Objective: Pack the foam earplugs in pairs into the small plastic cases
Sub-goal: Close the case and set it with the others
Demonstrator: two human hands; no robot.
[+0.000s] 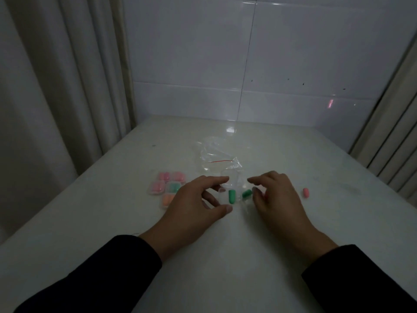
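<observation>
Earplugs sit right between our two hands in the head view, the only view we have: two green foam earplugs on the white tabletop (293, 222), one standing nearly upright (232, 196) with its long axis running away from us, the other (247, 193) tilted up to the right, just beside it. Our left hand (196, 199) has its thumb and fingers curved round a small clear plastic case (230, 180), which looks open; the dim light and the clear plastic keep us from telling whether the upright green earplug already lies inside it or just in front. Our right hand (277, 195) hovers with fingers loosely bent, fingertips close to the tilted green earplug but, as far as we can see, pinching nothing. That tilted earplug is nearer the right hand, so we judge the right hand should take it and move it left into the case. One pink foam earplug (305, 192) lies alone, well apart to the right; something reddish shows under the right hand, too hidden to name. To the left we count five filled clear cases (168, 188) clustered together: three pink, one green, one orange. One crumpled clear plastic bag (216, 157) with a red strip lies behind the hands.
</observation>
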